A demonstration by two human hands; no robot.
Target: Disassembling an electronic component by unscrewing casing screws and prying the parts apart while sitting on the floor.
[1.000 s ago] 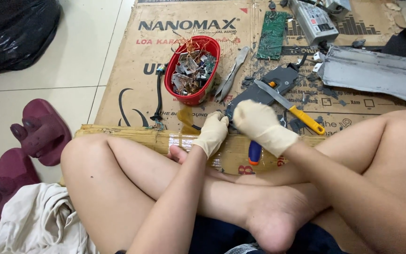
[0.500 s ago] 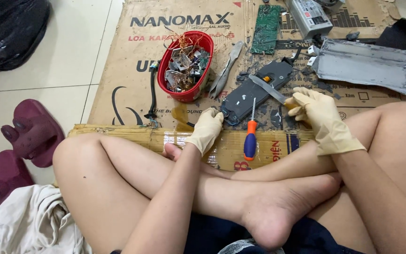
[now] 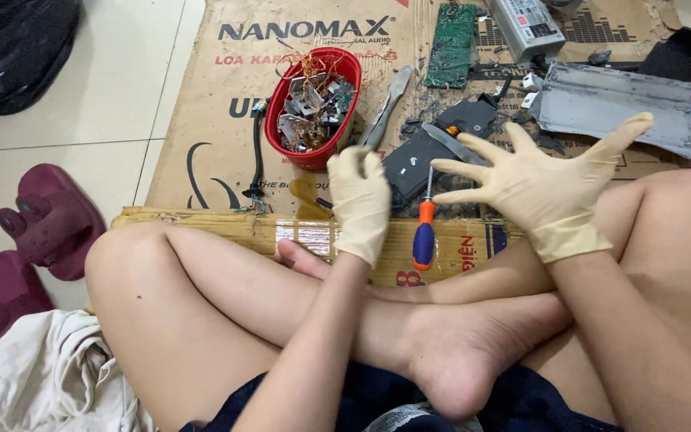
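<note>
I sit cross-legged on the floor with cream latex gloves on both hands. My left hand [image 3: 360,202] hangs over the cardboard's near edge, fingers together and curled down, holding nothing that I can see. My right hand [image 3: 539,186] is raised with its fingers spread wide and empty. Between the hands lies a screwdriver [image 3: 424,228] with an orange and blue handle, its shaft pointing away from me toward a dark flat device [image 3: 421,156] on the cardboard. A red oval bowl [image 3: 313,156] of metal scraps and wires stands just beyond my left hand.
Flattened cardboard [image 3: 201,136] covers the floor. On it lie a green circuit board [image 3: 451,34], a grey metal panel [image 3: 617,104], a silver box [image 3: 528,24] and a black cable [image 3: 257,152]. Maroon slippers [image 3: 49,220], a pale cloth [image 3: 49,376] and a black bag [image 3: 9,48] lie at left.
My right hand has let go of what it was handling, moved right and opened with fingers spread. My left hand has lifted a little. The screwdriver now lies uncovered between them.
</note>
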